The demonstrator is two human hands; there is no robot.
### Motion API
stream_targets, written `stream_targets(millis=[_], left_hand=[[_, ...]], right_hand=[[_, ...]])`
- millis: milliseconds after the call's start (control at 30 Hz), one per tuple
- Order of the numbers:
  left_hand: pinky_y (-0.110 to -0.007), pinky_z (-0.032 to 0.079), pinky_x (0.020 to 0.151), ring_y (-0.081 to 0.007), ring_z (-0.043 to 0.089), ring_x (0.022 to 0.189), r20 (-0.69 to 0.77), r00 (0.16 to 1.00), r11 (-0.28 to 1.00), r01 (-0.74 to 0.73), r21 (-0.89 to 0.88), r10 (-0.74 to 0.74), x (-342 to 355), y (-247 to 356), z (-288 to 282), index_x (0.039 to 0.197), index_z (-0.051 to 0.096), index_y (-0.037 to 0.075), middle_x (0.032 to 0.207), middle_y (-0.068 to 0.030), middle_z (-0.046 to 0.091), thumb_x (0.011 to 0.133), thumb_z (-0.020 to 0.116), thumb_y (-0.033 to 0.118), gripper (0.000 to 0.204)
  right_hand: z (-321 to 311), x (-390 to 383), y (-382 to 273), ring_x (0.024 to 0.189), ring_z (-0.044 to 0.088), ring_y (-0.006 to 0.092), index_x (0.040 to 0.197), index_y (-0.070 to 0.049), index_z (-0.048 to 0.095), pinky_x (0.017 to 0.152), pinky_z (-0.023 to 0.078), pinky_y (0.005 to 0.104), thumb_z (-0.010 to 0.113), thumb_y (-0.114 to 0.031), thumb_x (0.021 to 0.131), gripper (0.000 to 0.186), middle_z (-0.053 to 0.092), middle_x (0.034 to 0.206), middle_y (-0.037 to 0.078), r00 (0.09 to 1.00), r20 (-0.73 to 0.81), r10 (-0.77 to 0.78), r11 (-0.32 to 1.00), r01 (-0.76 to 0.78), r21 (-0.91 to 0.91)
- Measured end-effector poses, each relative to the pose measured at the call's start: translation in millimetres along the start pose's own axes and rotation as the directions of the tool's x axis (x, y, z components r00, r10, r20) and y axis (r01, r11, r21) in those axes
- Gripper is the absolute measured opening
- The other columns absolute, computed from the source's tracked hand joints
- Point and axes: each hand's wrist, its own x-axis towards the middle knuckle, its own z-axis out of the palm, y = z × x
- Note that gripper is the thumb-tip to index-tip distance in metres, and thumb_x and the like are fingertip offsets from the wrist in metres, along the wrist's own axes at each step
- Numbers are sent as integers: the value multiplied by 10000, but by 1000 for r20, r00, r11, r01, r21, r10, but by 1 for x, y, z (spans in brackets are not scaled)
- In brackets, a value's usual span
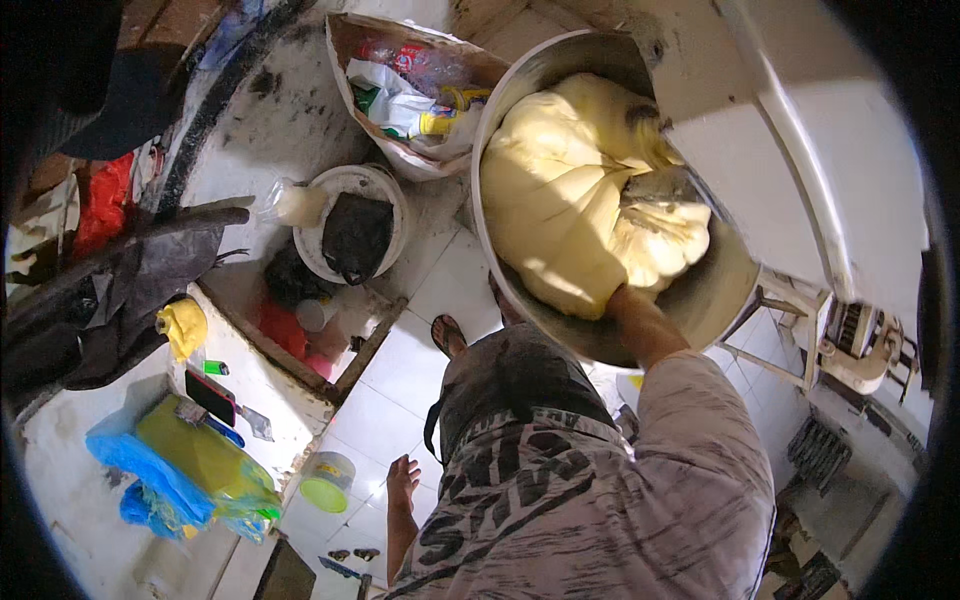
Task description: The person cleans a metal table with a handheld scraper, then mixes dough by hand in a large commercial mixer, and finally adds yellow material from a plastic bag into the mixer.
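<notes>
The person's grey patterned shirt [600,500] is filling the near foreground, and everything else is lying around the big metal mixing bowl [720,290] beyond it. Nearest, down on the left side of the body, the left hand [402,480] is hanging free over the white tiled floor [400,390], fingers loosely spread and gripping nothing, well apart from the bowl. A sandalled foot [448,335] is showing on the tiles just short of the bowl's near rim.

The right forearm is reaching forward from the sleeve into the bowl, and the right hand [622,292] is sinking into the pale yellow dough [560,190]; it is buried there, so whether its fingers are closed or spread cannot be told. The dough is filling most of the bowl, bulging toward its far rim, where the white mixer body [800,150] is overhanging it.

Left of the bowl, a white bucket [380,185] with a dark bag inside is standing on the floor. Further left, a desk [260,385] is carrying a phone [210,397] and blue and yellow plastic bags [190,465]. Beyond the bowl's far left rim, an open sack [345,70] is holding crumpled packaging.
</notes>
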Motion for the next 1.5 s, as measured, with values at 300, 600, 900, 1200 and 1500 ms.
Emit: stream_targets(millis=[300, 600, 900, 1200, 1500], left_hand=[[-407, 389, 830, -219, 547, 937, 171, 975, 990, -139, -19, 141, 77, -9, -65, 1194, 444, 119, 1103, -82, 564, 864, 462, 409, 439], [-361, 407, 731, -205, 563, 861, 104, 982, 984, -164, 63, 156, 104, -4, -105, 1173, 451, 99, 1053, -87, 584, 859, 469, 397, 433], [-367, 405, 785, -212, 553, 897, 121, 984, 991, -135, 1, 134, 55, 38, -38, 1195, 439, 105, 1061, -85, 573, 866, 463, 411, 450], [-405, 407, 787, -211, 555, 886, -37, 999, 997, 22, -78, -25, -7, 29, 24, 1200, 439, 86, 1071, -88, 573, 867, 475, 399, 459], [-323, 415, 699, -151, 554, 786, -46, 999, 982, 8, -189, -17, -27, 5, 76, 1143, 486, 80, 1003, -62, 598, 869, 479, 394, 417]], right_hand=[[-46, -138, 57, 827, 632, 283, 911, -92, 643, 735, 503, 382, 620, -229, 711, 243, 649, 867, 124, 946, -325, 13, 972, -89, -218], [-106, -246, -16, 932, 590, 291, 976, -90, 596, 766, 488, 396, 594, -255, 735, 292, 610, 923, 161, 962, -267, -60, 976, 1, -217], [-136, -74, -108, 1085, 424, 359, 1322, 31, 230, 949, 356, 392, 481, -140, 855, 556, 357, 1237, 227, 683, -703, -197, 396, 712, 580], [-74, 66, -155, 1098, 468, 386, 1088, 30, 540, 945, 332, 480, 410, -407, 828, 525, 521, 1075, 302, 939, -304, -161, 824, 297, 483], [25, 73, -115, 1063, 522, 337, 1116, -98, 575, 805, 444, 498, 453, -438, 791, 486, 524, 1197, 135, 953, 166, -254, 961, 268, -67]])
